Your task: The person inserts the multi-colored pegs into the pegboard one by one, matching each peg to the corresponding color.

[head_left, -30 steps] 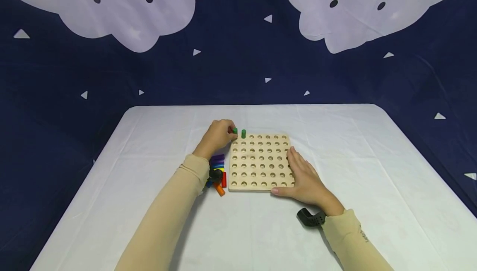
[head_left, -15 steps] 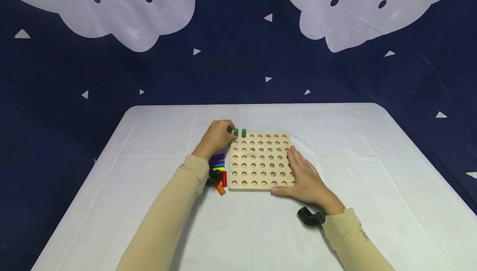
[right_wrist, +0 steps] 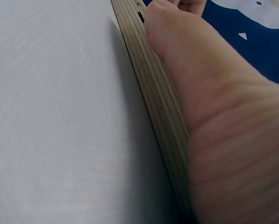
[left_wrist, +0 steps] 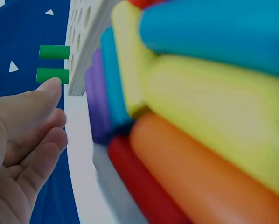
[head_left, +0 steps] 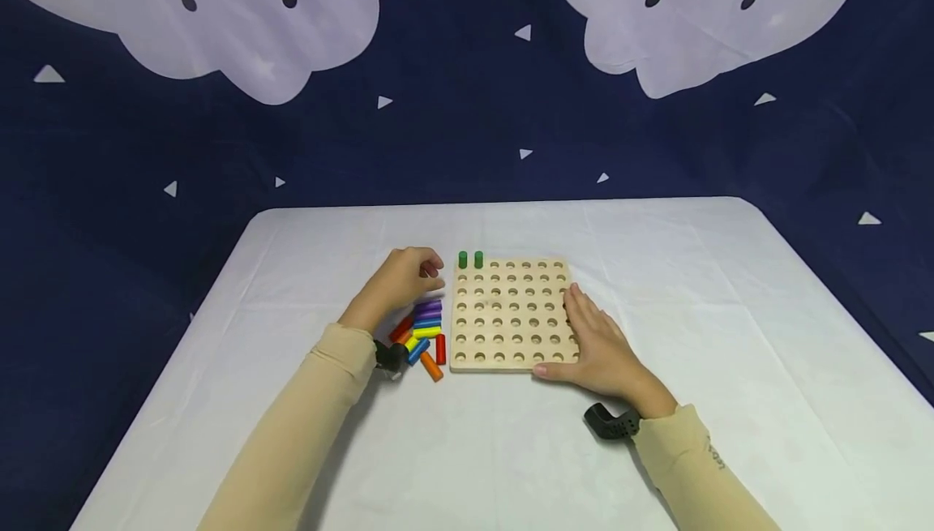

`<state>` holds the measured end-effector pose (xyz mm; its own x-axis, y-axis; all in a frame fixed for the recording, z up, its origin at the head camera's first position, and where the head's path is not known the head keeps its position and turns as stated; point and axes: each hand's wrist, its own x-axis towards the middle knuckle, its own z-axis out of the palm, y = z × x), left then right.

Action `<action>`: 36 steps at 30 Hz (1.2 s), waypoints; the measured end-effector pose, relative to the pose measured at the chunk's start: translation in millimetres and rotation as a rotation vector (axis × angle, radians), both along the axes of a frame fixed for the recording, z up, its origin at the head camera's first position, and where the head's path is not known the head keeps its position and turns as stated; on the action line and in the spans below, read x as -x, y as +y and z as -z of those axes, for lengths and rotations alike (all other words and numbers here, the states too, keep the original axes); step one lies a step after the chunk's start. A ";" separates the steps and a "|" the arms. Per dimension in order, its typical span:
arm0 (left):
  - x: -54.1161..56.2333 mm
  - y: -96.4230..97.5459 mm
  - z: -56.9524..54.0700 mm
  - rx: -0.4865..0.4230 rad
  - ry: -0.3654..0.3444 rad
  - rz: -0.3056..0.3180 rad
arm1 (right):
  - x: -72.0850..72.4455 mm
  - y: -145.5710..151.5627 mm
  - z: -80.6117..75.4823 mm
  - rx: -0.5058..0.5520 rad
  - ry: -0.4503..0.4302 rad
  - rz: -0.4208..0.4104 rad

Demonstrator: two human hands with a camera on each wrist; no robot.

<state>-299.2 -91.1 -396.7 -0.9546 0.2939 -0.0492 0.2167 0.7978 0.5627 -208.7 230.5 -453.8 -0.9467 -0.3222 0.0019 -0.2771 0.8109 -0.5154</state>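
A square wooden pegboard point(head_left: 503, 314) with rows of round holes lies on the table. Two green pegs point(head_left: 470, 259) stand upright in its far left corner, side by side. My left hand point(head_left: 409, 276) hovers just left of that corner, fingers loosely bent and nothing between them; the left wrist view has its thumb point(left_wrist: 46, 95) close beside the nearer green peg point(left_wrist: 52, 75). Spread along the board's right edge and near corner, my right hand point(head_left: 601, 353) rests against it, thumb at the front edge. In the right wrist view the thumb lies along the board's layered side point(right_wrist: 153, 88).
Left of the board lies a pile of loose pegs: purple pegs point(head_left: 428, 308), a yellow peg point(head_left: 426, 332), a blue peg point(head_left: 418, 351), a red peg point(head_left: 441, 349) and an orange peg point(head_left: 431, 366) among them. A white cloth point(head_left: 496, 450) covers the table.
My left hand has let go of the corner green peg, which now stands in its hole, and has drawn back to the left. The right hand keeps its place on the board.
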 end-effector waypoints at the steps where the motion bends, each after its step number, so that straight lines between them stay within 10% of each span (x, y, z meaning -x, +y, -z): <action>1: -3.4 -2.0 0.1 0.009 -0.014 0.006 | -0.1 -0.2 -0.1 0.000 0.000 0.002; 8: -20.2 -9.7 4.4 0.068 -0.040 0.032 | -0.6 -1.1 -2.0 0.000 -0.005 0.003; 36: -26.2 2.2 -1.3 0.291 0.081 0.232 | -2.6 -0.6 -2.1 0.005 -0.009 0.009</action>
